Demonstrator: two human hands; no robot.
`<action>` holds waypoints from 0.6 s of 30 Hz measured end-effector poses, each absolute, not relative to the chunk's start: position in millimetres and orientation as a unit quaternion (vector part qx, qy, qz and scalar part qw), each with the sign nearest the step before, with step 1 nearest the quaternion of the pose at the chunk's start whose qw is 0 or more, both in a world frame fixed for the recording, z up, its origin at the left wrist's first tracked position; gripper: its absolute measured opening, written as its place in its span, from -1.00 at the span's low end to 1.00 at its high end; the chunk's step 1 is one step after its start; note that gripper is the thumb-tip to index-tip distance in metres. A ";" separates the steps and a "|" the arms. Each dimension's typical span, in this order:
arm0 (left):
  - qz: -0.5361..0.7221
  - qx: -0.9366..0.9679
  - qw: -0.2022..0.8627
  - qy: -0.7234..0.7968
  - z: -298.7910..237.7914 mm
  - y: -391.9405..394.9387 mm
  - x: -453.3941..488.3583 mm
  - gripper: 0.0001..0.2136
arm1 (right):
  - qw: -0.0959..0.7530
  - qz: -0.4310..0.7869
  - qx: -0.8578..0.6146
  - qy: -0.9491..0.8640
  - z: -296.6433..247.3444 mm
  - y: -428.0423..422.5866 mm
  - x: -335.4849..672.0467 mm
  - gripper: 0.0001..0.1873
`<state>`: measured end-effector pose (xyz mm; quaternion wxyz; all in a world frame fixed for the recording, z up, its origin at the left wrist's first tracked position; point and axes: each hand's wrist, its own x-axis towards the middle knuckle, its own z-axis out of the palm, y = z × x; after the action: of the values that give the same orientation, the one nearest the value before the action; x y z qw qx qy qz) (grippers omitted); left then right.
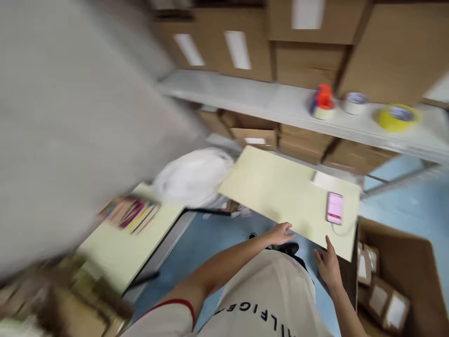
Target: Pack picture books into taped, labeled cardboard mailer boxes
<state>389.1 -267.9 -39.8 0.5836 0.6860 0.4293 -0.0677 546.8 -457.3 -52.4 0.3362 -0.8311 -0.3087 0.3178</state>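
Observation:
My left hand (281, 233) hovers near the front edge of a cream tabletop (273, 180), its fingers loosely stretched and nothing in them. To the right, my right hand (327, 263) is also bare, thumb and fingers apart, just off the same edge. A phone with a lit pink screen (335, 208) lies on the tabletop beyond my right hand, a cable running from its lower end. Behind the phone is a small white item (323, 179) whose kind I cannot make out.
Above the table, a shelf (238, 96) bears an orange tape dispenser (324, 98), white tape (355, 103) and yellow tape (398, 117). An open carton (396, 236) with small boxes stands at right. A white bag (194, 178) and a side table (140, 248) with colourful items are at left.

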 end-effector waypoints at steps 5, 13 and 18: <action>0.058 0.572 0.596 0.561 -49.3 -242.8 268.9 -0.57 | 0.251 0.357 -0.778 -0.453 -47.3 -377.4 500.9 -0.12; 0.197 0.426 0.568 0.676 -68.3 -254.3 100.6 -0.64 | 0.107 0.359 -0.616 -0.693 -28.5 -271.8 355.7 -0.36; 0.255 0.305 0.559 0.728 -68.1 -278.9 42.1 -0.57 | -0.021 0.385 -0.462 -0.799 -15.4 -233.2 283.3 -0.44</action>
<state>42.1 -278.9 -68.1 0.5585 0.3055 0.7278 0.2550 283.3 -233.2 -15.4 -0.0209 -0.4623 -0.7986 0.3847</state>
